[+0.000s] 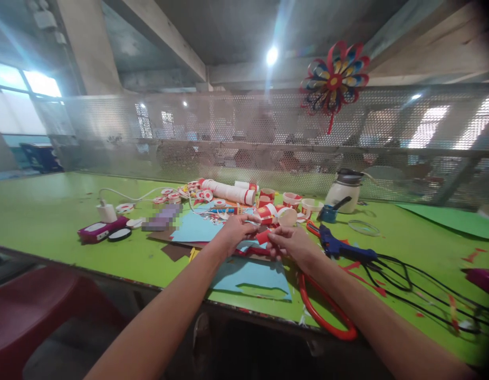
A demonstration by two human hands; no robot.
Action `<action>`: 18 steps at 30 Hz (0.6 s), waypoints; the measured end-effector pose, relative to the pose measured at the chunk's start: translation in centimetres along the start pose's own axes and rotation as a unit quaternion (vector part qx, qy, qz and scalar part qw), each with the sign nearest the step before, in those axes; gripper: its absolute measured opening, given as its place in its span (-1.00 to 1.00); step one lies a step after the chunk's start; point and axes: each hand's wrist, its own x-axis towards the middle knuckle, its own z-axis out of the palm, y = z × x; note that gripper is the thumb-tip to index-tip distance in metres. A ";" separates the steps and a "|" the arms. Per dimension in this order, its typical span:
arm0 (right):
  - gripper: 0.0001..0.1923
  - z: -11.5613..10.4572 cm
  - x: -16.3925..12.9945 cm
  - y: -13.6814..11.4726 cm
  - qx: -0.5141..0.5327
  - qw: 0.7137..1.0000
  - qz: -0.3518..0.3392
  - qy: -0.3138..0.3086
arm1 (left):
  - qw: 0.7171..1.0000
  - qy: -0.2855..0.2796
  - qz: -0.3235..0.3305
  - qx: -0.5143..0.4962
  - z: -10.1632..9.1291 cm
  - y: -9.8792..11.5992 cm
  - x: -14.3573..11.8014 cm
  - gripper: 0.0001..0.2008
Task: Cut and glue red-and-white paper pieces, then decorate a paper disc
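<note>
A small red piece of paper (264, 236) is between my hands, above the blue sheets. My right hand (289, 244) pinches its right end between thumb and fingertips. At its left end, the fingers of my left hand (239, 230) are drawn together; what they grip is partly hidden. Just beyond stand red and white paper rings (267, 212). Light blue paper (197, 228) lies beneath on a brown board. By my right wrist is a blue glue gun (341, 247) with an orange tip. A large red loop (327, 320), like a scissors handle, lies under my right forearm.
Rolls of white tape (227, 191) lie at the back. Left are a purple device (103, 230) and a white charger (106, 213). A kettle-like pot (344, 192) and a blue jar (328, 213) stand right. Black cords (402, 279) cross the right side. A paper flower (334, 82) hangs above.
</note>
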 end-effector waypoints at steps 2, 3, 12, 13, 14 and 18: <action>-0.78 0.0 0.0 0.0 0.010 1.000 0.000 -0.004 | 1.000 -0.003 0.001 -0.006 0.0 0.0 0.0 -0.82; -0.79 0.0 0.1 0.0 0.012 1.000 0.000 -0.005 | 1.000 -0.007 0.001 -0.009 0.0 0.0 0.0 -0.81; -0.81 0.0 -0.1 -0.3 0.006 1.000 0.006 -0.004 | 1.000 -0.013 0.017 0.005 0.1 -0.3 0.0 -0.69; -0.81 0.0 -0.1 -0.3 0.006 1.000 0.006 -0.003 | 1.000 -0.015 0.019 0.008 0.1 -0.3 0.0 -0.69; -0.81 0.0 -0.2 -0.4 0.006 1.000 0.006 -0.003 | 1.000 -0.015 0.022 0.012 0.0 -0.3 0.0 -0.69; -0.80 0.1 -0.2 -0.3 0.010 1.000 0.003 -0.005 | 0.999 -0.008 0.023 0.031 0.0 -0.1 -0.2 -0.69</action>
